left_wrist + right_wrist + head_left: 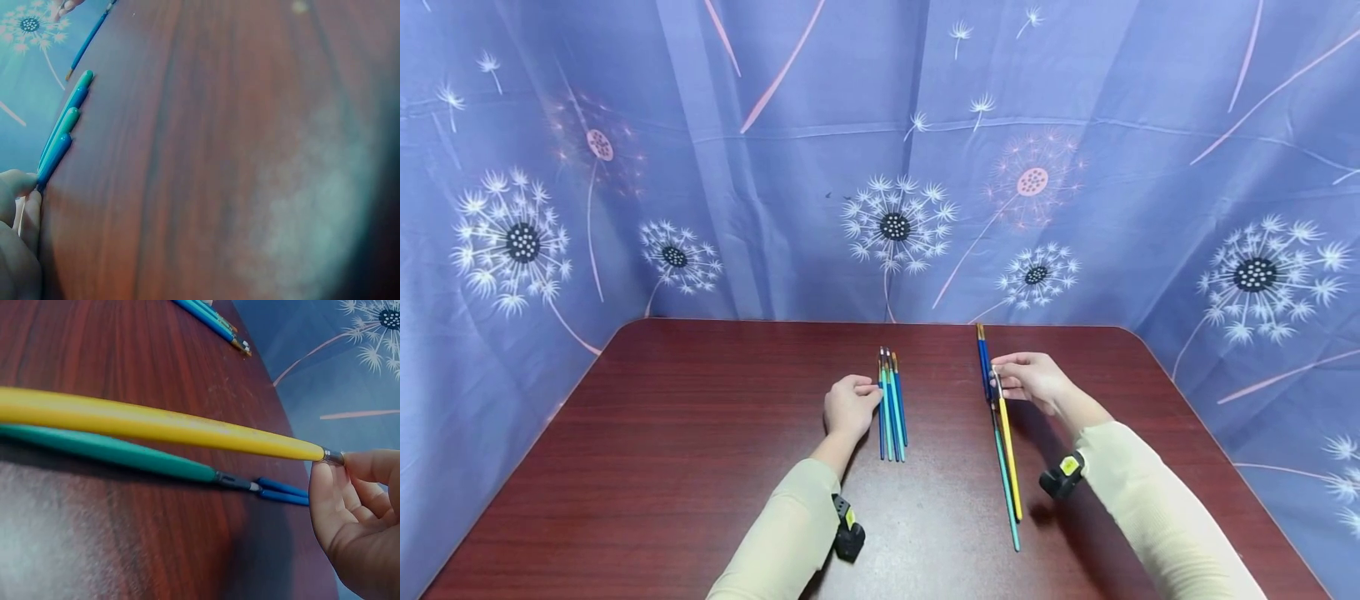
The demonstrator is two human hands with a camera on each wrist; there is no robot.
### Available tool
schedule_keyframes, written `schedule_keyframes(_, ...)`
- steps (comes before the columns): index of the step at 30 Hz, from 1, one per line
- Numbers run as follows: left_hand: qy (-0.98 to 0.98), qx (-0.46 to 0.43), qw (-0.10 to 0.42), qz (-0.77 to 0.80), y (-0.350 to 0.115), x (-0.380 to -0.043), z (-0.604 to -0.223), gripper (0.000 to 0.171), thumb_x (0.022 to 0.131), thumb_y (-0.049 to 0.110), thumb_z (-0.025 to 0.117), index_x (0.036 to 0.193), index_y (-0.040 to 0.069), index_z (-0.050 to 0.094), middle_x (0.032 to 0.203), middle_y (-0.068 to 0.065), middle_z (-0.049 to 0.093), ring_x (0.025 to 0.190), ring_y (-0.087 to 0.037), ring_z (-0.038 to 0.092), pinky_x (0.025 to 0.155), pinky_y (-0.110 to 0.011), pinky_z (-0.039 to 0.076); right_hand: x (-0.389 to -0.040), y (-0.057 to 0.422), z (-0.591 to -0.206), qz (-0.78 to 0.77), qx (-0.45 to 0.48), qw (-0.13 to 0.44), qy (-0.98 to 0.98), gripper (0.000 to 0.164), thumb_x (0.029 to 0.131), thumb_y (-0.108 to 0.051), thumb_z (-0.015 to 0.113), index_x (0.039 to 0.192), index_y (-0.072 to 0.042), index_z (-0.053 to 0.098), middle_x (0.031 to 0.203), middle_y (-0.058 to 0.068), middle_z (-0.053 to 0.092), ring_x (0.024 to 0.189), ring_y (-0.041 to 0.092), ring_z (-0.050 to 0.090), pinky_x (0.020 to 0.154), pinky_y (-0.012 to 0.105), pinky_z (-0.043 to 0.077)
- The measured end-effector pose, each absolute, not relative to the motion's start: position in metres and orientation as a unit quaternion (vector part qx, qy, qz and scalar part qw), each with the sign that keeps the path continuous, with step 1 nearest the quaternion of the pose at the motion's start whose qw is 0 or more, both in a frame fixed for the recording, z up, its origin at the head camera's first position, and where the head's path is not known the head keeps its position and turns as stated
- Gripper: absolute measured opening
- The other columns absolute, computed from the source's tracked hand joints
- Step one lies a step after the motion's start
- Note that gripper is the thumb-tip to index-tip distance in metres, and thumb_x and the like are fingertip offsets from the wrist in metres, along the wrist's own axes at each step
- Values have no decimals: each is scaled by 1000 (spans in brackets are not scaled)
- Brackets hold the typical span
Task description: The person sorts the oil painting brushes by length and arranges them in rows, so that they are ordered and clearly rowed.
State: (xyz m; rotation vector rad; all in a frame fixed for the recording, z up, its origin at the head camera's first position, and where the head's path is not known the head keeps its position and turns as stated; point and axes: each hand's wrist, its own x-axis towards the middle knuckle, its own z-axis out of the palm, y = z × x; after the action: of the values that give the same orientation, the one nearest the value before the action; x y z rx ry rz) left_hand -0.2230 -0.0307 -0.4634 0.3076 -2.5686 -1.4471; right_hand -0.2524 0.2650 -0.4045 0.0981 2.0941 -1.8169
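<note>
Near the table's middle, a row of several blue and mint paintbrushes (pixel 892 421) lies side by side, bristles toward the far edge. At the row's left side, my left hand (pixel 850 408) pinches the outermost blue paintbrush (pixel 55 156) between thumb and finger. My right hand (pixel 1033 382) pinches a yellow paintbrush (pixel 156 425) by its metal collar; the hand hides its bristles. Its handle slants back toward me, above a teal paintbrush (pixel 125 455) lying on the table. Beyond that, two dark blue paintbrushes (pixel 983 358) point at the far edge, their handle ends near the teal bristles.
The dark red wooden table (pixel 700 417) has rounded far corners. A blue curtain (pixel 790 192) with dandelion prints hangs right behind it and along both sides. Black wrist cameras sit below the left sleeve (pixel 782 533) and the right sleeve (pixel 1157 508).
</note>
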Motion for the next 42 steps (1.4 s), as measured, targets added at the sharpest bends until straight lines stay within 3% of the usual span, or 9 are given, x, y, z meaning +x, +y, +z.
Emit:
schedule_keyframes(14,-859,105,82,-494,-31,-222,-462,23,82,26,72,102,14,70,92,3,75,87,-15,71,81,-37,52,-244,271,-412,-629,46,189,752,42,96,-6,48,129,17,39,82,-3,67,74,8,66,67,25,56)
schedule_keyframes(42,-860,100,83,-493,-31,-221,-461,24,82,26,72,102,14,70,92,3,75,89,-16,71,83,-38,52,-233,276,-423,-580,27,159,799,26,91,-5,55,109,14,55,78,-6,69,66,5,65,56,22,53)
